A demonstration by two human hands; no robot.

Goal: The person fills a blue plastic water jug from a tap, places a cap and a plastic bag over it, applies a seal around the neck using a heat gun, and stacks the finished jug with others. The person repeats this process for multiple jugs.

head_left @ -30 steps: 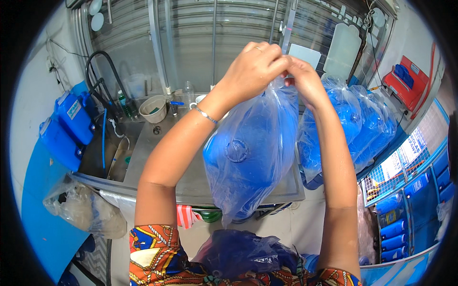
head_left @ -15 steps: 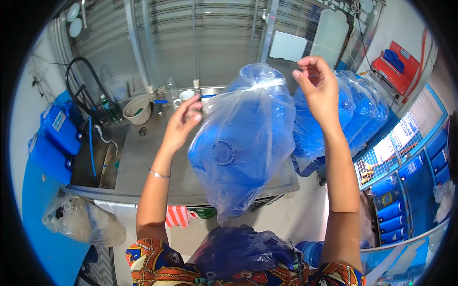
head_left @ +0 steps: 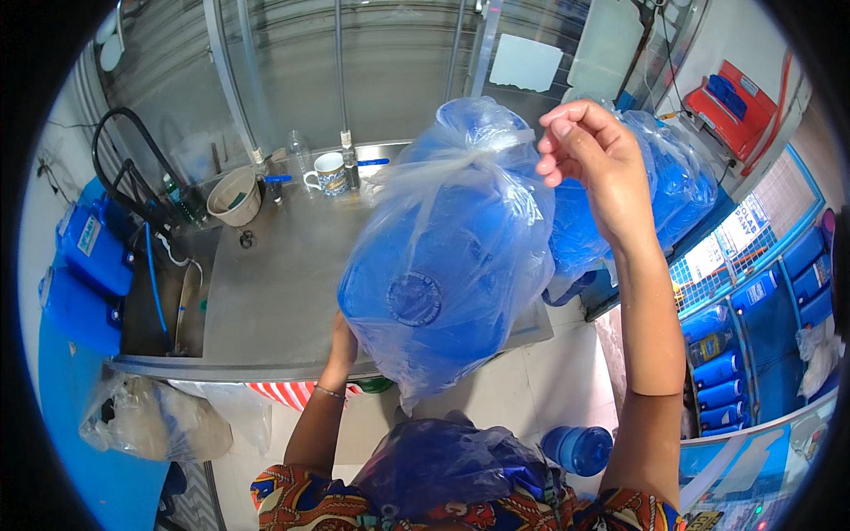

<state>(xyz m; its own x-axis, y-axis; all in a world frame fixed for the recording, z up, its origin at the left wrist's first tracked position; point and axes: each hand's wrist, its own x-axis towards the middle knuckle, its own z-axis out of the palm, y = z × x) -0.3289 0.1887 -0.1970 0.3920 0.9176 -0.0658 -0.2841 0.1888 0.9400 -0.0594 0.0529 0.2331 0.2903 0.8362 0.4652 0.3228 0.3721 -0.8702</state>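
A blue water container (head_left: 416, 239) with a round cap is wrapped in a clear plastic bag (head_left: 522, 208). It stands at the right part of the steel counter, and the bag is gathered by a white tie (head_left: 500, 155) near its top. My left hand (head_left: 343, 343) is low against the container's left side, its fingers hidden behind it. Beside the tied top, my right hand (head_left: 598, 159) is raised with bent fingers and the thumb close to the index finger. Whatever lies between those fingertips, if anything, cannot be made out.
More bagged blue containers (head_left: 682, 177) stand behind my right hand. A mug (head_left: 328, 174), a beige basin (head_left: 235, 196) and a sink (head_left: 159, 305) line the counter's left. Blue jugs (head_left: 97, 243) stand beyond the sink. A blue bottle (head_left: 580, 450) is on the floor.
My left hand has dropped from above the counter to the container's lower left side. My right hand's fingers have curled further beside the tied top. The view has shifted slightly.
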